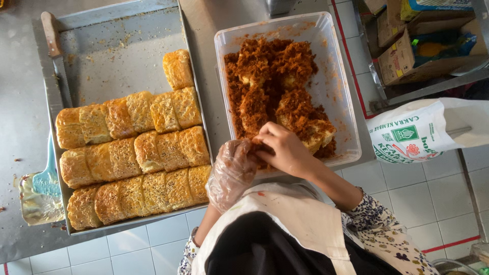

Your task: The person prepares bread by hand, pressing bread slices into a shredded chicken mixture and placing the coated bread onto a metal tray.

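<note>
Left hand (232, 173), in a clear glove, and bare right hand (285, 150) grip together on one bun (260, 150) coated in brown floss, at the near rim of the tub (346, 97); a tray (117, 51) of buns lies to the left of the grip.

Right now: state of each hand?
Left hand: in a clear plastic glove, fingers curled, apparently around a floss-coated bun piece, mostly hidden.
Right hand: bare, fingers bent, pressing on that piece over the plastic tub.

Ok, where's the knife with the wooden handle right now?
In the head view, the knife lies at the far left, along the left rim of the metal baking tray, just beyond the rows of golden bread rolls.
</note>
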